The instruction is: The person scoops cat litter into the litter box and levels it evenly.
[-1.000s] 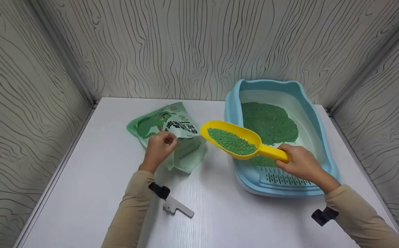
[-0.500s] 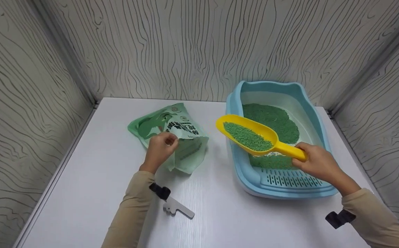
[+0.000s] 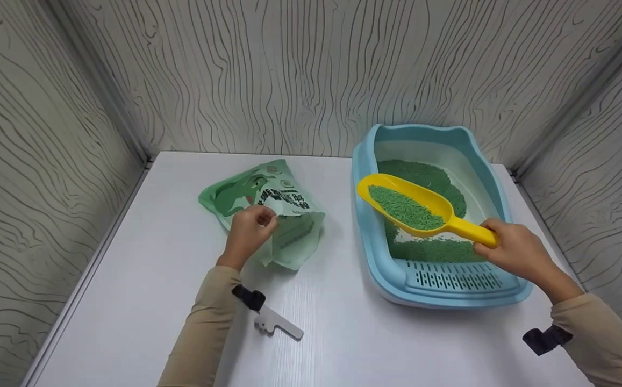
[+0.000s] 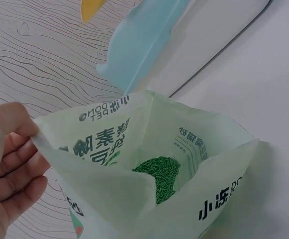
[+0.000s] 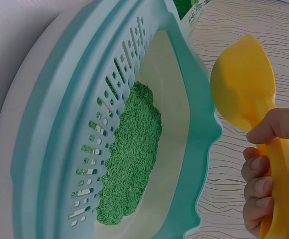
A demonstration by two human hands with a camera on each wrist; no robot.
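Observation:
My left hand (image 3: 250, 230) pinches the top edge of a pale green litter bag (image 3: 294, 236), whose mouth gapes open; green pellets (image 4: 160, 174) show inside it in the left wrist view. My right hand (image 3: 516, 251) grips the handle of a yellow scoop (image 3: 440, 203). Green pellets (image 3: 405, 208) fill much of the scoop's bowl, which is held above the left part of a blue litter box (image 3: 369, 236). More green litter (image 5: 134, 159) covers part of the box floor, with a pale bare strip between patches. The scoop's underside faces the right wrist camera.
A small grey tool (image 3: 278, 323) lies on the white table (image 3: 332, 344), partly behind the left wrist's black strap mount (image 3: 249, 296). Slots (image 3: 453, 278) cut through the litter box's front ledge. Wood-patterned panels (image 3: 300, 75) enclose the table at the back and sides.
My right hand has carried the loaded scoop rightward from beside the bag to over the litter box. My left hand stays at the bag's edge.

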